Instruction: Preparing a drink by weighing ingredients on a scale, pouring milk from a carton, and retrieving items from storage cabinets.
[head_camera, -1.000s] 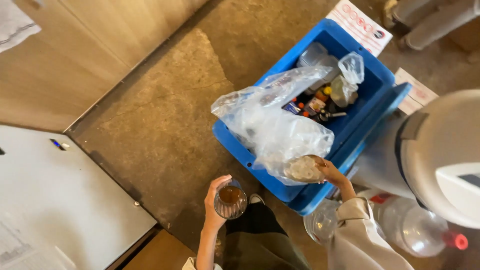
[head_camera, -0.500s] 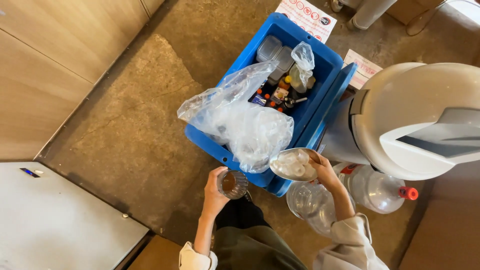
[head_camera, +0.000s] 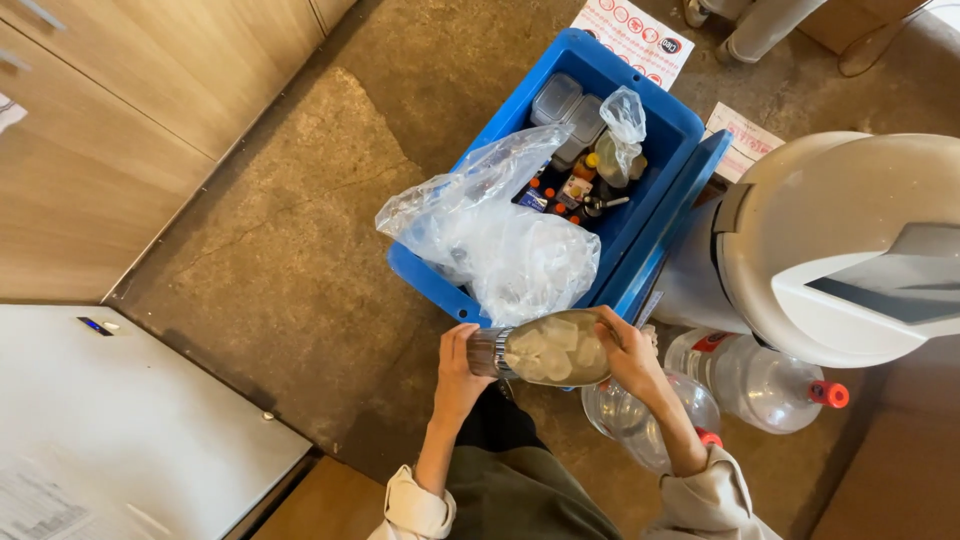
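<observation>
My left hand (head_camera: 458, 372) grips a clear glass (head_camera: 487, 352) held on its side near the front edge of a blue bin (head_camera: 640, 205). My right hand (head_camera: 628, 352) holds a clear scoop (head_camera: 556, 348) filled with ice cubes, its mouth pressed against the glass's rim. Just beyond both hands, a big clear plastic bag of ice (head_camera: 500, 240) lies over the bin's near end.
The blue bin holds plastic containers (head_camera: 568, 108), a small knotted bag (head_camera: 622, 135) and small bottles. A white swing-lid trash can (head_camera: 850, 240) stands to the right, with two large water jugs (head_camera: 745, 375) below it. A white counter (head_camera: 110, 440) is lower left, wooden cabinets upper left.
My right hand brought the ice-filled scoop down to the glass. My left hand tipped the glass sideways to meet it. The view shifted left.
</observation>
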